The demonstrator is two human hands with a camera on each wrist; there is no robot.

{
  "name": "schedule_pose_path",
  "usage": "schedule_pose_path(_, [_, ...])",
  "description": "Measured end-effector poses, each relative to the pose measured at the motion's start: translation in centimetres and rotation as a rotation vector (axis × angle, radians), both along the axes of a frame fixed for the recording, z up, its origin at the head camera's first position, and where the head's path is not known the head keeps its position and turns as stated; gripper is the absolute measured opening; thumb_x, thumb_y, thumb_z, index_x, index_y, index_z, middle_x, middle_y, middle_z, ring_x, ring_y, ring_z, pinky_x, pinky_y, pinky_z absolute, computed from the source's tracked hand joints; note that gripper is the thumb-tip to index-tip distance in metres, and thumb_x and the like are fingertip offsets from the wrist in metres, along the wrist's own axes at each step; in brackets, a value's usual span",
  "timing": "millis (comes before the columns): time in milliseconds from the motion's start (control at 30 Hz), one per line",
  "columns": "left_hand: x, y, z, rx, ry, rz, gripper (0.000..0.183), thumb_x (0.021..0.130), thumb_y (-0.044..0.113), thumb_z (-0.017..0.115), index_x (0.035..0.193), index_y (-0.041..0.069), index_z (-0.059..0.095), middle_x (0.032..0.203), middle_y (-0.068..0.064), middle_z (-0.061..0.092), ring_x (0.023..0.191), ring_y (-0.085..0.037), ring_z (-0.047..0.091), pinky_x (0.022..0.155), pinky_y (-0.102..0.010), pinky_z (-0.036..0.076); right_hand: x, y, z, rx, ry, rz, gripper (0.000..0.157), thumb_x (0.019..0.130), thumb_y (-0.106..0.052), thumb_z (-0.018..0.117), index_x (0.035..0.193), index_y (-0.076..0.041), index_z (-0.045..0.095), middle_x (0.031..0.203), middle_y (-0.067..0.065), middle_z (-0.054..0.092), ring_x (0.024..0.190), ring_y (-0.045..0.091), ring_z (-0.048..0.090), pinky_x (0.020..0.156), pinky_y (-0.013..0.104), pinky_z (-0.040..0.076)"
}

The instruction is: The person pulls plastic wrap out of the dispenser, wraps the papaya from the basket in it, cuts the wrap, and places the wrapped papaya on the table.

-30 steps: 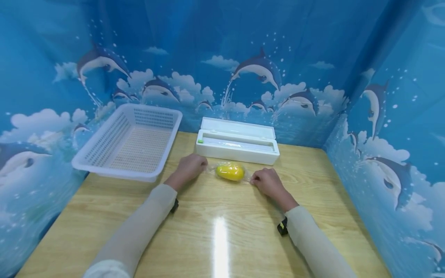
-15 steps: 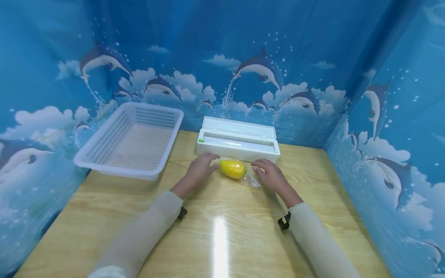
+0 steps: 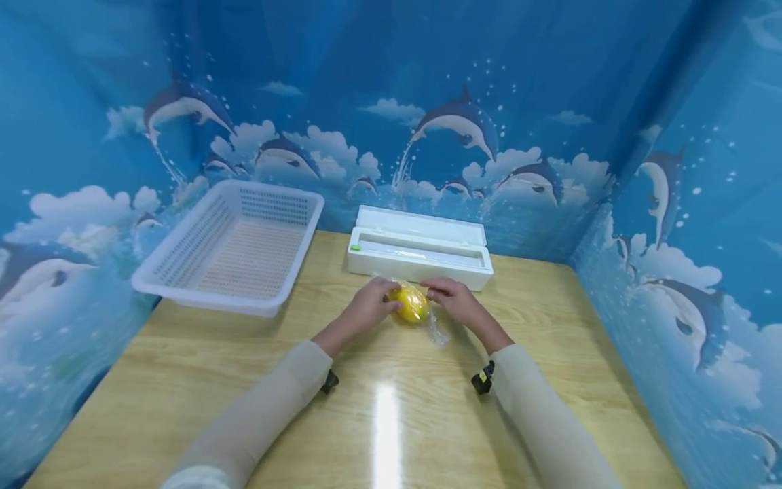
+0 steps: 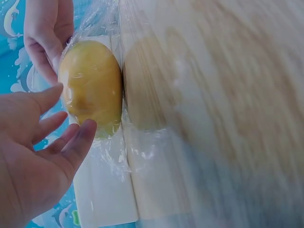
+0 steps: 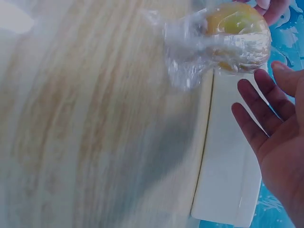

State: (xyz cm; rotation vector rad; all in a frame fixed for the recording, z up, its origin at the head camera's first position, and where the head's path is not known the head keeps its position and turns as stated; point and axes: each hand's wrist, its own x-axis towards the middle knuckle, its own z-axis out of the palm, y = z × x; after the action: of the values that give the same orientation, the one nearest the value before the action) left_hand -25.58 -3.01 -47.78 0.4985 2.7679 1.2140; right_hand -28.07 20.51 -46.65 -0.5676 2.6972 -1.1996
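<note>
A yellow mango (image 3: 414, 304) wrapped in clear cling film (image 3: 437, 331) lies on the table between both hands. My left hand (image 3: 366, 304) is at the mango's left end, thumb in front and fingers behind; in the left wrist view its loosely straight fingers (image 4: 85, 137) meet the wrapped fruit. The right hand (image 3: 459, 304) reaches to the other end, and its spread fingers (image 5: 254, 121) come right up to the film in the right wrist view. Loose film bunches at the right end and trails toward the person. Just behind stands a white cling film box (image 3: 421, 269), lid up.
A white perforated basket (image 3: 277, 299) stands at the left rear of the wooden table (image 3: 293, 407). A green piece (image 3: 356, 247) sits on the box's left end. Blue dolphin-print curtains (image 3: 391, 81) hang behind and at both sides.
Both hands have come inward, from the film's two outstretched ends to the mango's ends. The right-hand film end has been let go and now droops forward. The mango has turned slightly.
</note>
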Motion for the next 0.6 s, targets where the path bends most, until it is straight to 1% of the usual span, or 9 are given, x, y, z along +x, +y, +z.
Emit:
schedule_pose_path(67, [-0.3,-0.1,-0.1,0.030,-0.022,-0.008,0.046,0.095,0.025,0.072,0.135,0.007,0.061,0.133,-0.012,0.057,0.098,-0.018,0.061,0.083,-0.029,0.057,0.0,0.0,-0.2,-0.009,0.008,0.016,0.031,0.100,-0.014,0.063,0.130,-0.008,0.067,0.126,0.014,0.064,0.119,0.032,0.059,0.099,0.048,0.054])
schedule_pose_path(133, [-0.5,-0.2,-0.2,0.068,-0.045,-0.017,0.046,0.094,0.026,0.072,0.135,0.007,0.061,0.134,-0.012,0.056,0.099,-0.019,0.061,0.082,-0.028,0.057,0.1,0.0,-0.5,-0.030,-0.002,0.030,0.035,0.098,-0.015,0.066,0.132,-0.008,0.066,0.131,0.014,0.059,0.122,0.034,0.057,0.099,0.048,0.054])
schedule_pose_path(233, [-0.8,-0.2,-0.4,0.146,-0.087,-0.027,0.048,0.093,0.025,0.073,0.135,0.006,0.060,0.137,-0.014,0.054,0.104,-0.022,0.062,0.082,-0.028,0.058,0.2,0.0,-0.9,-0.077,-0.040,0.050,0.043,0.097,-0.016,0.067,0.139,-0.009,0.059,0.142,0.016,0.052,0.129,0.038,0.053,0.103,0.051,0.052])
schedule_pose_path(333, [-1.0,-0.2,-0.6,0.207,-0.133,-0.034,0.049,0.093,0.023,0.074,0.136,0.006,0.059,0.139,-0.014,0.052,0.109,-0.025,0.063,0.083,-0.029,0.059,0.6,0.0,-1.2,-0.098,-0.087,0.058,0.049,0.098,-0.021,0.067,0.144,-0.011,0.055,0.148,0.015,0.049,0.129,0.039,0.055,0.102,0.051,0.052])
schedule_pose_path(467, [-1.2,-0.2,-0.7,0.227,-0.163,-0.046,0.049,0.092,0.023,0.075,0.136,0.008,0.058,0.142,-0.012,0.053,0.112,-0.027,0.063,0.085,-0.031,0.060,1.4,-0.3,-1.6,-0.111,-0.131,0.001,0.050,0.097,-0.033,0.068,0.143,-0.019,0.057,0.147,0.008,0.051,0.123,0.034,0.059,0.095,0.045,0.057])
schedule_pose_path(567, [-1.2,-0.3,-0.9,0.227,-0.165,-0.070,0.048,0.091,0.023,0.076,0.134,0.009,0.060,0.142,-0.010,0.055,0.112,-0.027,0.064,0.086,-0.033,0.059,2.2,-0.4,-1.7,-0.126,-0.136,-0.035,0.050,0.096,-0.036,0.069,0.143,-0.022,0.057,0.145,0.007,0.051,0.121,0.032,0.059,0.093,0.043,0.057])
schedule_pose_path(600, [-1.2,-0.4,-0.9,0.225,-0.168,-0.079,0.048,0.091,0.023,0.077,0.134,0.009,0.061,0.142,-0.010,0.056,0.112,-0.026,0.064,0.087,-0.033,0.059,2.5,-0.4,-1.8,-0.125,-0.129,-0.035,0.051,0.096,-0.036,0.069,0.144,-0.022,0.056,0.145,0.007,0.051,0.120,0.032,0.059,0.093,0.043,0.057])
